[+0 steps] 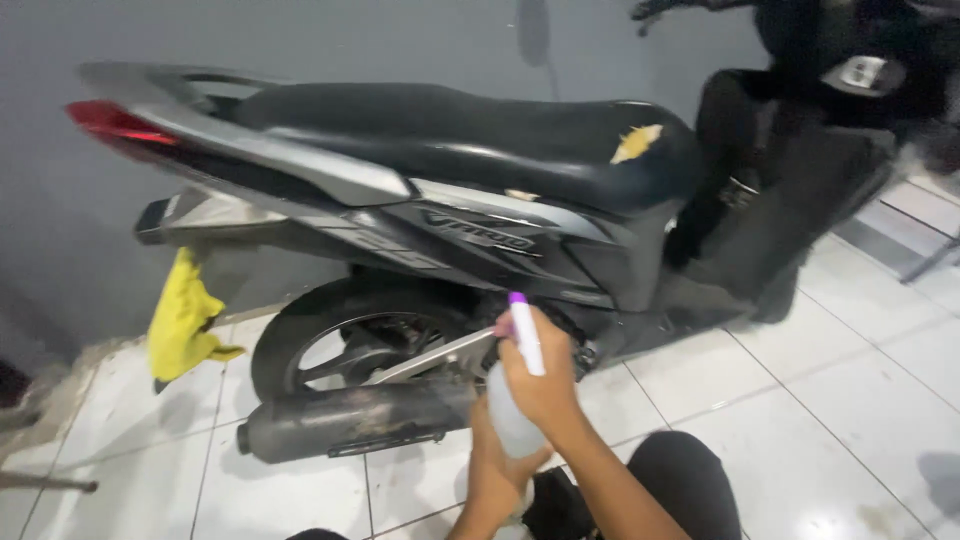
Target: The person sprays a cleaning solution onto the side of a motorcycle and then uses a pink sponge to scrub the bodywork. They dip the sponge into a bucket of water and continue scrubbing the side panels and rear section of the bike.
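A right hand (540, 385) grips a clear plastic spray bottle with white-and-purple nozzle (523, 345) beside a grey scooter's rear wheel (345, 345); the left hand (495, 465) clasps the bottle's base, above a white tiled floor (800, 420).

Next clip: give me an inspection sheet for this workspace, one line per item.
Surface: white tiled floor, glossy, grimy near the wall.
Job's things: spray bottle with white and purple nozzle, by the scooter rear wheel.
Clutter: yellow cloth hanging below the tail.
Grippers: right hand around the bottle's top; left hand under its base.
Cables: nothing seen.
Surroundings: grey wall; seat tear; dusty exhaust.
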